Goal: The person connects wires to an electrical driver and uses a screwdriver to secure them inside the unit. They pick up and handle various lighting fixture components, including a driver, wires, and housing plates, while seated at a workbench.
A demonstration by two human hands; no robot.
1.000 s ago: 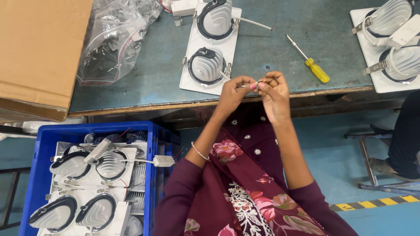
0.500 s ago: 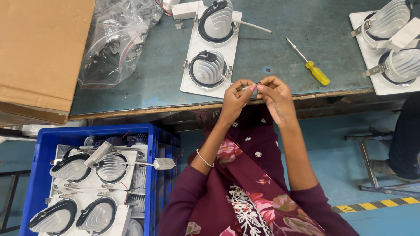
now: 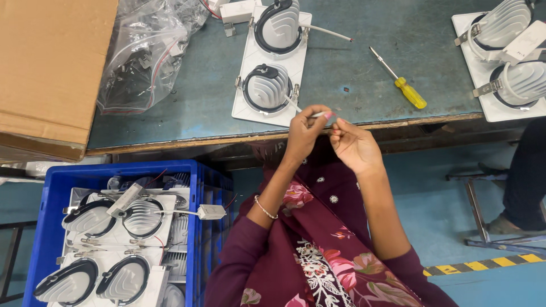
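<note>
Both hands meet at the near edge of the bench, just past frame centre. Left hand [image 3: 304, 133] has fingers pinched shut on the free end of a thin white wire [image 3: 316, 115]. Right hand [image 3: 354, 146] is curled in, fingertips touching the same wire end from the 3 o'clock side; the exact grip is hidden by the knuckles.

The wire runs back toward 10 o'clock into the twin downlight fixture [image 3: 272, 62], a white rectangular plate with 2 round finned lamp housings in black rings, lying flat on the grey-green bench [image 3: 364, 74]. A second wire sticks out of the far housing toward 3 o'clock.

Around it:
- Yellow-handled screwdriver [image 3: 401, 82] at 2 o'clock of the hands, lying loose, clear of both hands.
- Second twin fixture [image 3: 509, 59] at the far right bench edge, well apart.
- Clear plastic bag [image 3: 145, 54] of small parts at 10 o'clock, beside the fixture.
- Cardboard box [image 3: 48, 68] at 9 o'clock, overhanging the bench's left end.
- Blue crate [image 3: 196, 227] at 7 o'clock below bench level, stacked with more fixtures and small white driver boxes.

Nothing sits between the hands and the fixture. Another person's dark trouser leg [image 3: 529, 170] stands at 3 o'clock by a metal stool frame.
</note>
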